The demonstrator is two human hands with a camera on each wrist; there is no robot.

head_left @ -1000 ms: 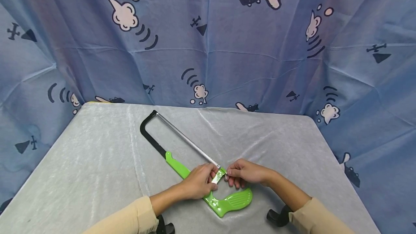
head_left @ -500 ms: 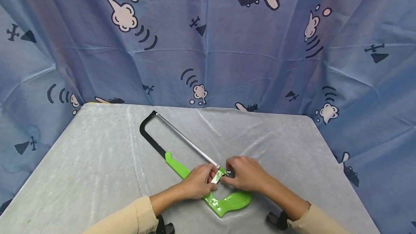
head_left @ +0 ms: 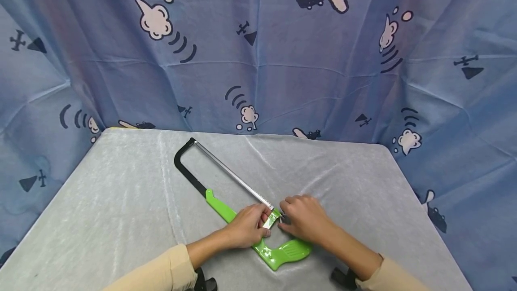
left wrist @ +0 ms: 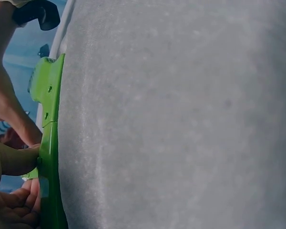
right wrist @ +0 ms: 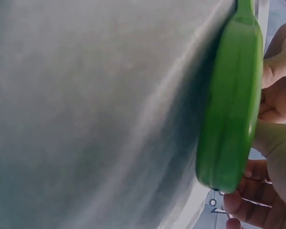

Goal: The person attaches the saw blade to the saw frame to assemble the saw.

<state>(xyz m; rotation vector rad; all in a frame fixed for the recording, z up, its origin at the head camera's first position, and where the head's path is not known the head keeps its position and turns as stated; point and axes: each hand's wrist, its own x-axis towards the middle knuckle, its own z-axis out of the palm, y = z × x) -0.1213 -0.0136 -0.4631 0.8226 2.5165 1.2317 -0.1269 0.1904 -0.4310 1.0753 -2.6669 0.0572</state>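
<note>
A hacksaw (head_left: 228, 210) lies on the table, with a bright green handle, a black front bow and a silver blade (head_left: 234, 175) along its far side. My left hand (head_left: 247, 227) grips its green frame near the blade's rear end, fingers and thumb round the short end piece. Just right of that, my right hand (head_left: 304, 219) has thumb and fingers about the small metal wing nut (head_left: 282, 216); the fingers hide part of it. In the right wrist view the green grip (right wrist: 231, 105) stands in front of the right fingers (right wrist: 255, 191). The left wrist view catches the frame (left wrist: 48, 143) beside the left thumb.
A pale grey cloth (head_left: 121, 201) covers the table. Behind it hangs a blue curtain (head_left: 218, 48) printed with planes and clouds. Black devices (head_left: 343, 277) are strapped at both wrists, by the beige sleeves.
My right hand has turned over at the wing nut: its fingertips were pinching from the right and now the back of the hand faces up. The left hand and hacksaw stay put.
</note>
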